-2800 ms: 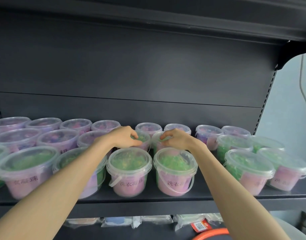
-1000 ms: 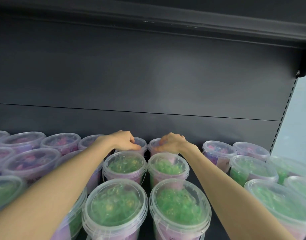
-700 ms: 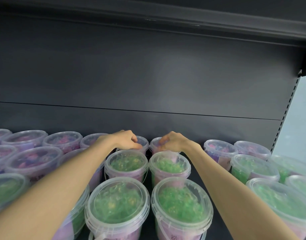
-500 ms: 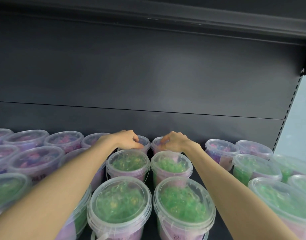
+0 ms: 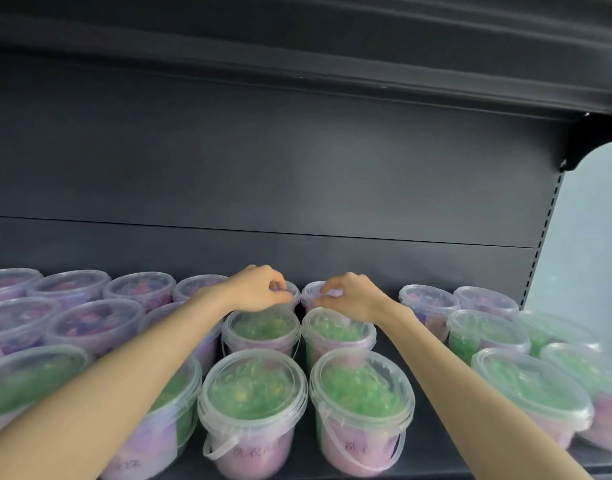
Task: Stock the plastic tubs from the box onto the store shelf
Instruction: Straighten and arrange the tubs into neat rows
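Observation:
Clear lidded plastic tubs stand in rows on the dark shelf (image 5: 431, 445). My left hand (image 5: 259, 289) reaches to the back row, its fingers curled and pinching the rim of a purple-filled tub (image 5: 292, 292). Just to the right, my right hand (image 5: 351, 296) pinches the rim of the neighbouring back tub (image 5: 309, 293). Most of both back tubs is hidden by my hands. In front of them stand two green-filled tubs (image 5: 263, 329) (image 5: 335, 334), and two more green tubs (image 5: 252, 382) (image 5: 361, 386) at the shelf's front.
Purple-filled tubs (image 5: 89, 320) fill the left side and green-filled ones (image 5: 488, 334) the right. The upper shelf (image 5: 297, 64) overhangs the space. The slotted upright (image 5: 547, 233) bounds the shelf on the right, with a pale wall beyond.
Both hands have stayed on the two back-row tubs, their fingers shifting slightly. The view has pulled back a little, and more of the front tubs shows.

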The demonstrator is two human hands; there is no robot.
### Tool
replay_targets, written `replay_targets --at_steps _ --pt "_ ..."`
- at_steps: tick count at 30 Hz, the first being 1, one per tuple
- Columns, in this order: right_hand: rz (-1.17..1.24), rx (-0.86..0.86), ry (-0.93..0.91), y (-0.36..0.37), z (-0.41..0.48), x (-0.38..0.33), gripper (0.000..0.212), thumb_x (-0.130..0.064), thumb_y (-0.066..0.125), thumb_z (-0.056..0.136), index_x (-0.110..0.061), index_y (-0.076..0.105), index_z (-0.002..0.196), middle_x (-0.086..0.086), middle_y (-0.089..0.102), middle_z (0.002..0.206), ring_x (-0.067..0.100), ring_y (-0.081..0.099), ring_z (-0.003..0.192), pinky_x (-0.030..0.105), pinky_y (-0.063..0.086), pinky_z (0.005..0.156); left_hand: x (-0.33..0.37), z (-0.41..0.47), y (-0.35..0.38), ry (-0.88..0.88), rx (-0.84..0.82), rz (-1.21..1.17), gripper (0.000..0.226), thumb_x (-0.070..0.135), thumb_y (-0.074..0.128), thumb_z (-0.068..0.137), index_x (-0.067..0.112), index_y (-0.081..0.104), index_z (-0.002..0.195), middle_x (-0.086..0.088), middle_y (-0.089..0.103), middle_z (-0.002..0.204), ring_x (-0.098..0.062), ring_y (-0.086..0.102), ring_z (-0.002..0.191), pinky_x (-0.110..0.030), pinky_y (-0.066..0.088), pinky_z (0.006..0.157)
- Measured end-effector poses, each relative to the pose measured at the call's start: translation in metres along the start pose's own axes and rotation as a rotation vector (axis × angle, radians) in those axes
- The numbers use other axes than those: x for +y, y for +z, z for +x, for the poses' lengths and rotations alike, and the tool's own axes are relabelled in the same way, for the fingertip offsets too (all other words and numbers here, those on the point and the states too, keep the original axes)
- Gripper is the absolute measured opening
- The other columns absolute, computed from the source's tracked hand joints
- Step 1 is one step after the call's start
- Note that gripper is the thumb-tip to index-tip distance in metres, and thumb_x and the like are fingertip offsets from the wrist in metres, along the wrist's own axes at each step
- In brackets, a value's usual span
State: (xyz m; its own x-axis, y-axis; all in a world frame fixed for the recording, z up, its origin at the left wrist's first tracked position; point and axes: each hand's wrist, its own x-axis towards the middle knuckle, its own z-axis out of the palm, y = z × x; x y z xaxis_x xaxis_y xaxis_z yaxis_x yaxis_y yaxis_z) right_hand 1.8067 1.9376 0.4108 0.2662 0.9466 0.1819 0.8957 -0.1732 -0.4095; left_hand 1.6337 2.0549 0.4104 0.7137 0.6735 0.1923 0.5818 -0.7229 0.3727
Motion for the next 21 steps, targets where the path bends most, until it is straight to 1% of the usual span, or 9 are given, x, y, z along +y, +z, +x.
replay_targets --at_steps 3,4,6,8,10,13,14,17,21 --pt "-0.02 0.008 0.006 0.003 -0.031 -0.001 0.027 -0.05 0.061 0.083 -0.033 0.071 0.1 -0.004 0.064 0.099 0.021 0.054 0.093 0.026 0.042 0.077 0.009 -0.029 0.001 0.063 -0.035 0.055 0.033 0.048 0.06 0.082 0.027 0.068 0.105 0.006 0.065 0.115 -0.015 0.056 0.107 -0.028 0.043 0.089" --pt "-0.021 -0.015 0.018 0.005 -0.04 -0.001 0.027 -0.052 0.06 0.082 -0.035 0.071 0.1 -0.006 0.062 0.101 0.018 0.051 0.093 0.025 0.04 0.078 0.011 -0.037 0.003 0.061 -0.042 0.074 0.035 0.049 0.06 0.082 0.027 0.066 0.109 0.008 0.063 0.116 -0.013 0.054 0.107 -0.026 0.042 0.087" --pt "-0.001 -0.044 0.04 0.008 -0.052 -0.003 0.028 -0.051 0.062 0.083 -0.035 0.071 0.103 -0.009 0.06 0.103 0.016 0.052 0.097 0.023 0.039 0.081 0.012 -0.048 0.007 0.037 -0.059 0.088 0.04 0.049 0.059 0.084 0.024 0.064 0.115 0.005 0.063 0.114 -0.012 0.051 0.1 -0.025 0.041 0.084" --pt "0.009 -0.028 0.062 0.008 -0.057 -0.005 0.028 -0.048 0.065 0.083 -0.035 0.071 0.106 -0.006 0.063 0.111 0.019 0.055 0.107 0.025 0.043 0.088 0.012 -0.053 0.011 -0.001 -0.077 0.064 0.038 0.046 0.057 0.086 0.018 0.067 0.11 0.0 0.069 0.104 -0.017 0.055 0.095 -0.028 0.046 0.085" --pt "-0.035 -0.01 0.079 0.007 -0.06 -0.007 0.027 -0.047 0.064 0.083 -0.038 0.07 0.108 -0.003 0.063 0.12 0.022 0.055 0.111 0.028 0.044 0.092 0.011 -0.055 0.013 -0.018 -0.08 0.028 0.035 0.044 0.057 0.087 0.015 0.07 0.103 -0.001 0.07 0.095 -0.02 0.06 0.101 -0.031 0.047 0.09" --pt "-0.038 -0.017 0.084 0.006 -0.061 -0.006 0.025 -0.044 0.063 0.084 -0.036 0.07 0.107 -0.002 0.064 0.12 0.022 0.056 0.111 0.03 0.046 0.092 0.01 -0.056 0.016 -0.008 -0.095 -0.003 0.023 0.042 0.058 0.087 0.022 0.068 0.093 0.001 0.066 0.091 -0.022 0.059 0.106 -0.035 0.045 0.096" --pt "-0.026 -0.021 0.084 0.006 -0.061 -0.004 0.025 -0.042 0.063 0.085 -0.036 0.07 0.107 -0.002 0.064 0.121 0.022 0.056 0.112 0.031 0.046 0.094 0.01 -0.056 0.017 -0.009 -0.095 -0.015 0.021 0.042 0.058 0.087 0.024 0.068 0.094 0.001 0.067 0.092 -0.021 0.059 0.107 -0.036 0.045 0.097" --pt "-0.005 -0.03 0.088 0.008 -0.061 -0.001 0.027 -0.043 0.063 0.085 -0.034 0.07 0.109 0.0 0.064 0.122 0.022 0.056 0.111 0.033 0.047 0.095 0.009 -0.056 0.019 -0.018 -0.077 -0.053 0.028 0.042 0.06 0.086 0.025 0.069 0.106 0.001 0.07 0.109 -0.016 0.057 0.11 -0.036 0.044 0.098" --pt "0.014 -0.027 0.092 0.011 -0.06 0.001 0.031 -0.048 0.063 0.084 -0.034 0.068 0.112 0.0 0.063 0.123 0.022 0.055 0.111 0.032 0.046 0.093 0.011 -0.057 0.019 -0.021 -0.086 -0.032 0.03 0.044 0.059 0.087 0.026 0.067 0.109 0.003 0.067 0.115 -0.016 0.056 0.11 -0.035 0.044 0.098"
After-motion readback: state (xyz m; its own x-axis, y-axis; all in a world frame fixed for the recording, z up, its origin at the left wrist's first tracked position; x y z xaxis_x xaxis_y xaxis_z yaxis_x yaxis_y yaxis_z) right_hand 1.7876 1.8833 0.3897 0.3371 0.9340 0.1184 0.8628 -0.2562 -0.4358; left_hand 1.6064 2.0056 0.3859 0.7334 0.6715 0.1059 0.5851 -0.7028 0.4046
